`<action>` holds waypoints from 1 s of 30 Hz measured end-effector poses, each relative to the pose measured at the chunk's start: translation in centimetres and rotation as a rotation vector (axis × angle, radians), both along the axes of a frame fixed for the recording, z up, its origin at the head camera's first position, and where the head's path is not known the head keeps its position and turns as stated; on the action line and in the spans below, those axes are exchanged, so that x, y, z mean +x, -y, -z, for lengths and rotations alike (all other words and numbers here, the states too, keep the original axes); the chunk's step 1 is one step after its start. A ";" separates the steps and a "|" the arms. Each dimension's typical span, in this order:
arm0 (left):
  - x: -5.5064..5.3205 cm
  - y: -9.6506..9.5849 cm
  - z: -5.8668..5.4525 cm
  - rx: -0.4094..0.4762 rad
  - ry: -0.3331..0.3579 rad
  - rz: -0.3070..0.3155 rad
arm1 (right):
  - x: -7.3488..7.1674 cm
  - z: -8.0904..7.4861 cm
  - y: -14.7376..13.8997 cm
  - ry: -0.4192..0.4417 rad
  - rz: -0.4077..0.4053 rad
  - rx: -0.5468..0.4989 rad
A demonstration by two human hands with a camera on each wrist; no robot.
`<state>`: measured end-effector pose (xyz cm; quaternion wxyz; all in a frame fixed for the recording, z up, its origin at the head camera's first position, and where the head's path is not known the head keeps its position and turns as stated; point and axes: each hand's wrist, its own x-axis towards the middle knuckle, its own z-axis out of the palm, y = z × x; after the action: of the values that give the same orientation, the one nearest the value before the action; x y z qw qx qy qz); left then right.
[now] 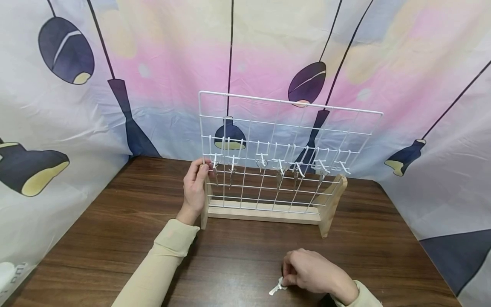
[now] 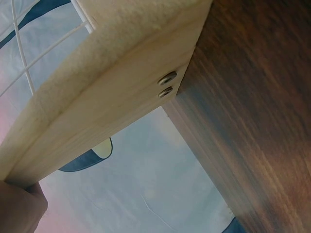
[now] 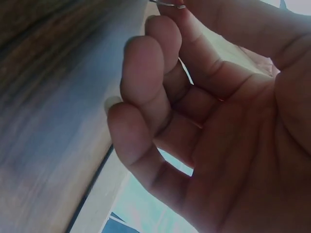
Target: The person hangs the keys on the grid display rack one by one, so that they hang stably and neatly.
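Observation:
A white wire grid rack (image 1: 268,174) stands upright on a wooden base, with hooks along its middle. Several keys (image 1: 278,179) hang from those hooks. My left hand (image 1: 194,187) grips the rack's left edge at the top of its wooden side post (image 2: 97,97), thumb on the near side. In front of the rack, low over the table, my right hand (image 1: 312,270) pinches a silver key (image 1: 275,290) by its ring end. Only a bit of thin metal ring (image 3: 167,4) shows between thumb and finger in the right wrist view; the other fingers curl loosely.
The brown wood-grain table (image 1: 238,256) lies under everything. A patterned cloth (image 1: 172,64) hangs behind it and at both sides. The rack's right wooden post (image 1: 331,207) stands beyond my right hand. Two screws (image 2: 167,78) show low on the left post.

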<state>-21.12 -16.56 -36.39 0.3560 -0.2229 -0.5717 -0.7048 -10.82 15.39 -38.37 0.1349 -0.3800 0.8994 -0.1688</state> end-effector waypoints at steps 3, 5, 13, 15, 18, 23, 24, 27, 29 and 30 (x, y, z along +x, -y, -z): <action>0.0 0.0 0.0 -0.003 0.005 -0.006 | -0.2 -0.2 -0.1 -0.007 -0.001 0.003; 0.0 0.1 0.0 -0.004 0.009 -0.010 | -0.2 -0.3 -0.3 -0.027 -0.010 0.009; 0.1 0.2 0.1 -0.010 0.013 -0.013 | -0.5 -0.7 -0.8 -0.068 0.009 -0.041; 0.1 0.2 0.1 -0.013 0.015 -0.017 | -0.6 -0.9 -0.9 -0.062 0.028 -0.084; 0.1 0.1 0.1 -0.012 0.015 -0.015 | -0.8 -1.4 -1.2 -0.058 0.054 -0.154; 0.1 0.0 0.1 -0.001 0.005 0.002 | -1.2 -2.3 -1.9 -0.038 0.097 -0.287; 0.1 0.0 0.1 0.000 0.003 0.004 | -1.2 -2.5 -2.0 -0.022 0.104 -0.319; 0.1 0.0 0.0 -0.002 -0.004 0.001 | -1.5 -3.0 -2.6 0.006 0.129 -0.399; 0.1 0.0 0.0 -0.010 -0.004 -0.007 | -1.6 -3.4 -3.0 -0.002 0.153 -0.431; 0.0 0.0 0.0 -0.009 -0.005 -0.006 | -1.7 -3.6 -3.1 -0.013 0.171 -0.445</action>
<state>-21.08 -16.52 -36.36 0.3587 -0.2247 -0.5747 -0.7004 -12.48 18.54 -34.77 0.0273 -0.3240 0.8698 -0.3711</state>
